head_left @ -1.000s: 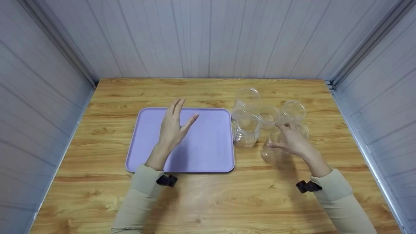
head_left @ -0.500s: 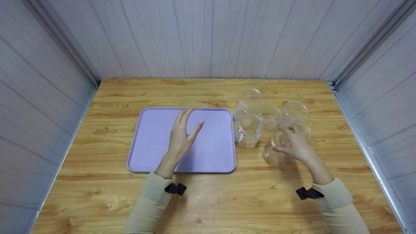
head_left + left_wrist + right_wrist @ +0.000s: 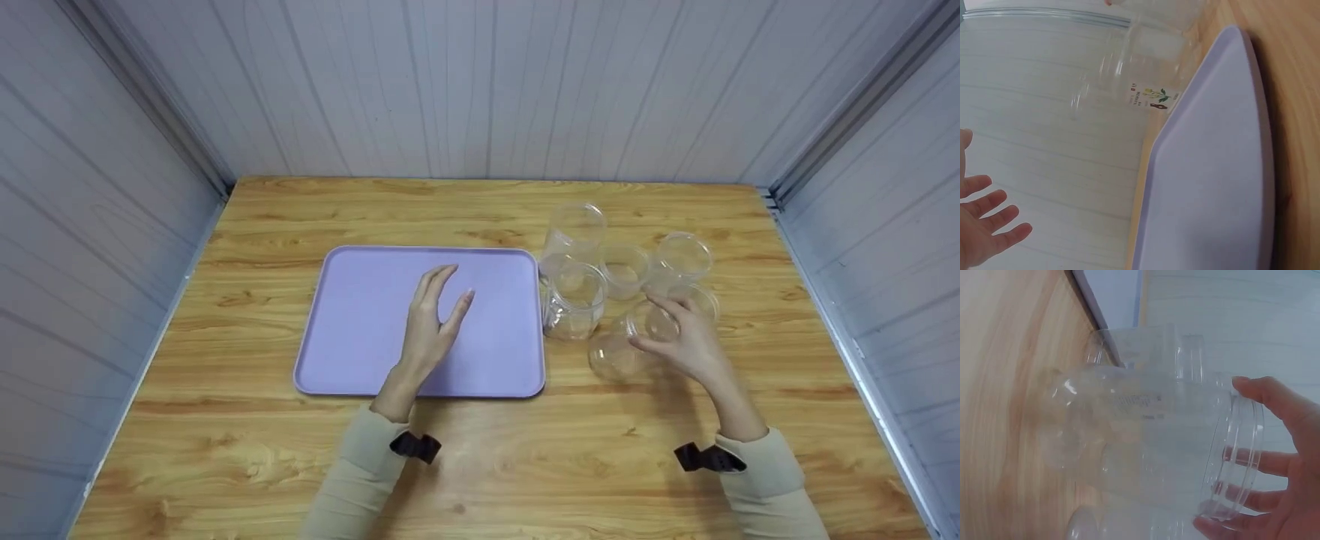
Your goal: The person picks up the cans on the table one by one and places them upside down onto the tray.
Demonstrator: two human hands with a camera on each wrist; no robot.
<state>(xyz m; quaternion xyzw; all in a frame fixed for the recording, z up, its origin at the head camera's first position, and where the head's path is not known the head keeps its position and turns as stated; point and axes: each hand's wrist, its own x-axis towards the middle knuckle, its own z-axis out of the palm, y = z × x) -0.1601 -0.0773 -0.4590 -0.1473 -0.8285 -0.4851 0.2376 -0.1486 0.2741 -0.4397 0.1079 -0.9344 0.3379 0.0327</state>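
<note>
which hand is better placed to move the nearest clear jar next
Probably the right hand: its thumb and fingers grip that clear jar by the rim. The left hand holds nothing and hovers over the purple tray, farther from the jar.

Booth (image 3: 480, 90) walled on three sides

Beyond the left hand (image 3: 430, 330) and right hand (image 3: 688, 343) rises a pale grey, streaked panel wall (image 3: 375, 105); matching side walls (image 3: 94, 247) flank them. Beneath lies a yellow-brown wood-grain tabletop (image 3: 540, 465). Whether home, shop or lab cannot be told.
</note>
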